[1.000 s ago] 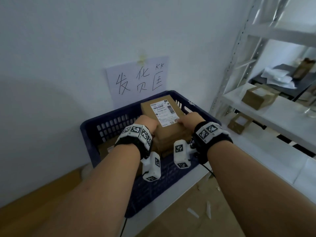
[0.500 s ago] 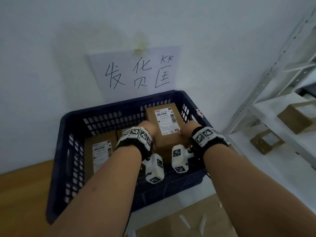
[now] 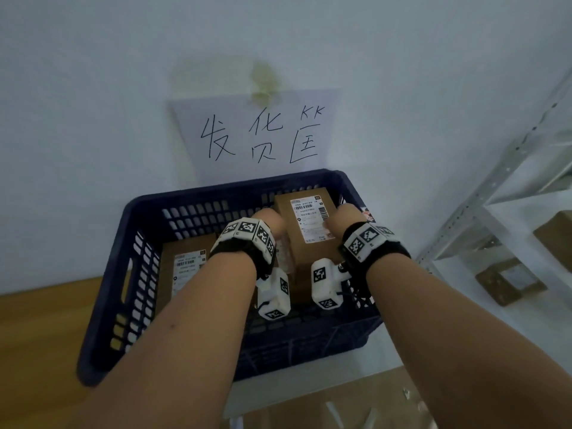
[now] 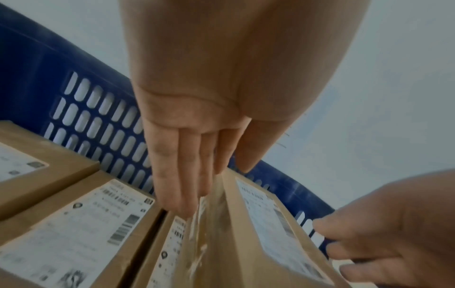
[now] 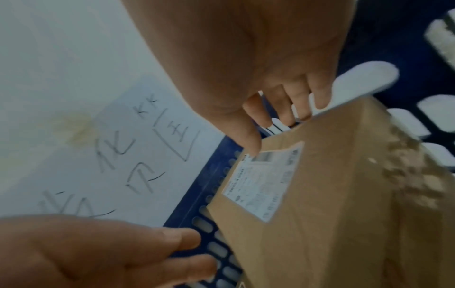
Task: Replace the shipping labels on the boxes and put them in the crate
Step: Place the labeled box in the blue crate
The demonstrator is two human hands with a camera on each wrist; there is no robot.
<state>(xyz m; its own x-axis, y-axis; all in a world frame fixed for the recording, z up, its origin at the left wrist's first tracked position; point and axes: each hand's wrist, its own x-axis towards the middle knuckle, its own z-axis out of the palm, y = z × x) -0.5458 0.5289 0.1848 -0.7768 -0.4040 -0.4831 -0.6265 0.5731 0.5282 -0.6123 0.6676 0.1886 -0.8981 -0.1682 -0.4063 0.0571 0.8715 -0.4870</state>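
A: Cardboard box, label facing up, clamped between both hands inside the right rear corner of the blue crate. Not set down yet, judging by the left wrist view

B: Grip?

A: Left hand: fingers straight and together, flat against the box's left side, pressing only. Right hand: thumb on the top face at the label's corner, fingers curled over the right edge

B: Why two-handed?

A: Probably to keep the box level and steer into the gap beside the packed boxes already lying in the crate. Label up, same as those, so readable from above

B: Around the crate?

A: Handwritten paper sign on the wall directly behind, likely marking the drop point. Metal shelf off to the right, with more cartons on it

B: Versus a second ago?

A: Lower and deeper now: held over the rim then, tucked into the corner at present. Same two-sided hold throughout. Head view swung left and down, so more of the crate floor visible, a labelled box at left newly in sight, shelf pushed to the frame edge
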